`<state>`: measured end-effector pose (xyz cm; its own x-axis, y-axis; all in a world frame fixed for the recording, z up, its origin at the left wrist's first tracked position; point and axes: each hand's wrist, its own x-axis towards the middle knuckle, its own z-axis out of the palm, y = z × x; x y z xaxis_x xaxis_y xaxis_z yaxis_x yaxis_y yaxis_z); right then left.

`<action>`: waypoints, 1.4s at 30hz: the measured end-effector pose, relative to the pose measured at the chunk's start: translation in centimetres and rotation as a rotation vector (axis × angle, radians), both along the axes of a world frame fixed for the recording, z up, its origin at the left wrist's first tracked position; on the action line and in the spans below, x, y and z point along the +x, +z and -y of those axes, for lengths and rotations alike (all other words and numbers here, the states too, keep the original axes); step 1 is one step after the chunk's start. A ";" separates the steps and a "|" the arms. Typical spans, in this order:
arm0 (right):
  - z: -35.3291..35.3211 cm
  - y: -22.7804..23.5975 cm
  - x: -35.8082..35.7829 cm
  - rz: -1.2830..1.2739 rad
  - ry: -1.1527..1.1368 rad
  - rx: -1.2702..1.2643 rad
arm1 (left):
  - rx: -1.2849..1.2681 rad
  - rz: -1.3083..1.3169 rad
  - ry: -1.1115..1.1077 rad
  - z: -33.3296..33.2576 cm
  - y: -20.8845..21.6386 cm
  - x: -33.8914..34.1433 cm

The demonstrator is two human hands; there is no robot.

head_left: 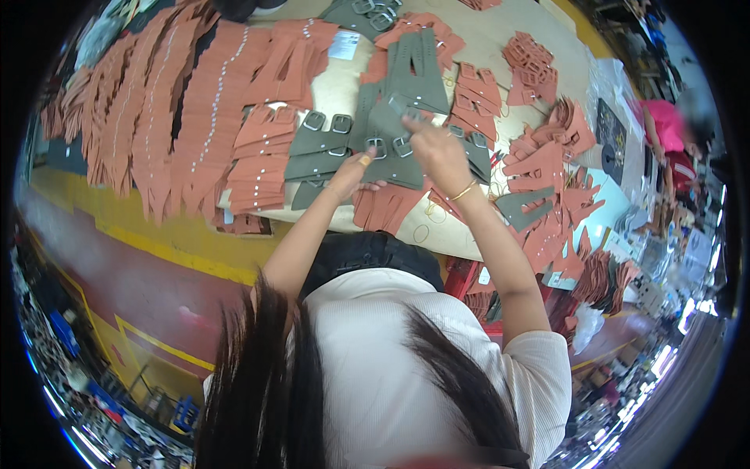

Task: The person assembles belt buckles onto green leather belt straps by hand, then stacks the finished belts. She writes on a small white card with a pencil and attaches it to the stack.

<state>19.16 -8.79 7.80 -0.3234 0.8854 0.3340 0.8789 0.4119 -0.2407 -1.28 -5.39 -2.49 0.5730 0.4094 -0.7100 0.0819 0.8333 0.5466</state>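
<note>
My left hand (355,173) grips the near edge of a dark green leather piece (383,119), thumb on top and fingertips showing below. Two silver buckles (376,148) sit on this piece, close to my thumb. Over its right side, my right hand (440,152) is closed, its fingers pinched together and slightly blurred. A small greyish, translucent-looking thing (397,104) shows just beyond those fingertips; its kind cannot be made out. Slotted green straps (414,70) extend behind the piece. To the left, more green buckled pieces (319,148) lie in an overlapping stack.
Long rows of orange leather pieces (211,117) cover the table's left side. Orange buckled pieces (258,156) and slotted orange pieces (539,168) lie on either side of me. A yellow elastic loop (422,234) rests at the near edge. Another person in pink (662,129) is at the right.
</note>
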 end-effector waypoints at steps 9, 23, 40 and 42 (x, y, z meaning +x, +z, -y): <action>6.1 -8.0 -1.1 -0.043 0.005 -0.253 | 0.099 -0.083 -0.160 -1.0 1.1 0.3; 3.9 -2.5 4.3 -0.622 -0.592 -0.301 | 0.593 -0.071 -0.381 -18.4 17.3 -3.8; 2.4 -3.9 4.2 -0.567 -0.637 -0.476 | 1.396 -1.047 -0.392 -37.2 -4.4 3.8; 2.4 -3.8 5.4 -0.490 -0.615 -0.369 | 1.486 -1.065 -0.314 -36.3 -1.8 3.8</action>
